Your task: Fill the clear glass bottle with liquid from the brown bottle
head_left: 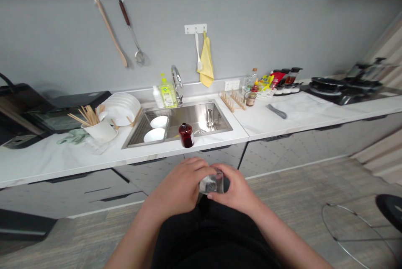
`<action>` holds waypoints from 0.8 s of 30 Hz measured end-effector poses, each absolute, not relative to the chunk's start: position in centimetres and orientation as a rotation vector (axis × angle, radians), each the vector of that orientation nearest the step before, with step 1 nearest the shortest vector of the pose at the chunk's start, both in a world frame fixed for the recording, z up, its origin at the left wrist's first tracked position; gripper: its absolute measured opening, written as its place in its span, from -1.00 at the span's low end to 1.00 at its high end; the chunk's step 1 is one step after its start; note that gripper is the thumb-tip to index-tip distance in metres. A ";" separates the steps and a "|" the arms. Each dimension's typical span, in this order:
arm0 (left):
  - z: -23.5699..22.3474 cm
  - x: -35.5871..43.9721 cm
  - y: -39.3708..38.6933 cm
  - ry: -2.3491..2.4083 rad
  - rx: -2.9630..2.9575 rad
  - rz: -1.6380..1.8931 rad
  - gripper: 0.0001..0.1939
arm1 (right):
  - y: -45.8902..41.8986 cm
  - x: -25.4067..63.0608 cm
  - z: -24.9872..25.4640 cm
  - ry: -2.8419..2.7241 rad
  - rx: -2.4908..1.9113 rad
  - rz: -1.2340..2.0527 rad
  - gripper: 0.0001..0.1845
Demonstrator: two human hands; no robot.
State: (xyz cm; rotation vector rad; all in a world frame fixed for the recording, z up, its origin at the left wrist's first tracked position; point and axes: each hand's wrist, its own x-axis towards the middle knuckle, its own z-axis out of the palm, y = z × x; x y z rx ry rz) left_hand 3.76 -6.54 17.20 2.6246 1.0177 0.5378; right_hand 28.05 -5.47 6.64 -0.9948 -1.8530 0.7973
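Low in front of my body, just off the counter's front edge, I hold a small clear glass container (pixel 212 183) in both hands. My left hand (pixel 184 185) wraps over its left end, fingers on top. My right hand (pixel 238 188) curls around the right end, thumb underneath and fingers above. The container seems to lie on its side; its opening is covered by my hands. Beyond them, a dark red-brown bottle (pixel 186 135) stands upright at the front rim of the sink (pixel 201 112).
White bowls (pixel 156 135) sit in a rack on the sink's left side, near the faucet (pixel 176 84) and green soap bottle (pixel 168 94). Stacked plates (pixel 121 107) and a chopstick holder (pixel 99 130) stand farther left. At right are condiments (pixel 266 86) and a black pan (pixel 326 84).
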 end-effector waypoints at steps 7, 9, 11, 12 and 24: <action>17.6 3.9 -6.5 1.147 2.626 0.547 -0.68 | -5.4 28.0 7.1 -1.844 -0.984 0.800 -0.24; 17.7 3.9 -6.5 1.053 2.638 0.562 -0.43 | -5.3 28.0 7.1 -1.853 -0.972 0.801 -0.26; 17.8 3.9 -6.6 1.054 2.630 0.606 -0.31 | -5.2 28.0 6.9 -1.849 -0.958 0.814 -0.27; 17.9 3.9 -6.6 1.104 2.625 0.616 -0.36 | -5.2 27.9 6.8 -1.844 -0.956 0.819 -0.26; 16.4 4.0 -7.1 1.321 2.429 0.649 -0.35 | -5.3 27.8 6.4 -1.835 -0.975 0.799 -0.21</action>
